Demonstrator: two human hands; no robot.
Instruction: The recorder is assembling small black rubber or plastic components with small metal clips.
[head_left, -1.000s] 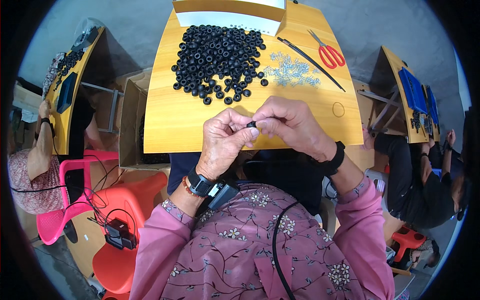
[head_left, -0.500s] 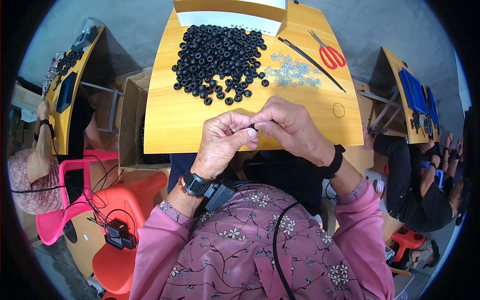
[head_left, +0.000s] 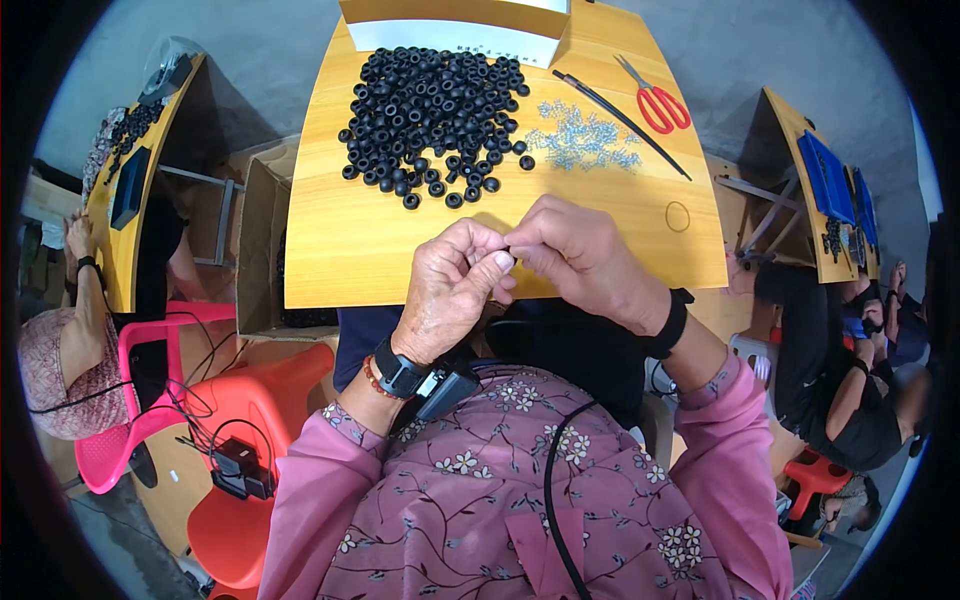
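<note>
Over the near edge of the wooden table [head_left: 330, 250] the two hands meet at the centre of the view; the left hand [head_left: 450, 290] has its fingers curled in, thumb and forefinger pinched on a small black ring [head_left: 507, 252], and the right hand [head_left: 580, 255] closes its fingertips on the same piece from the 3 o'clock side, so the ring is almost hidden between them and its detail cannot be made out; a dark watch [head_left: 400, 368] sits on the left wrist and a black band [head_left: 668, 325] on the right. At 12 o'clock from the hands lies a heap of black rubber rings [head_left: 430, 110], well apart from them; at 1 o'clock, a scatter of small silvery metal parts [head_left: 585, 140]; farther toward 2 o'clock, a long thin black tool [head_left: 620, 110] and red-handled scissors [head_left: 655, 100]; a thin loop [head_left: 678, 215] lies near the table's right edge at 3 o'clock.
</note>
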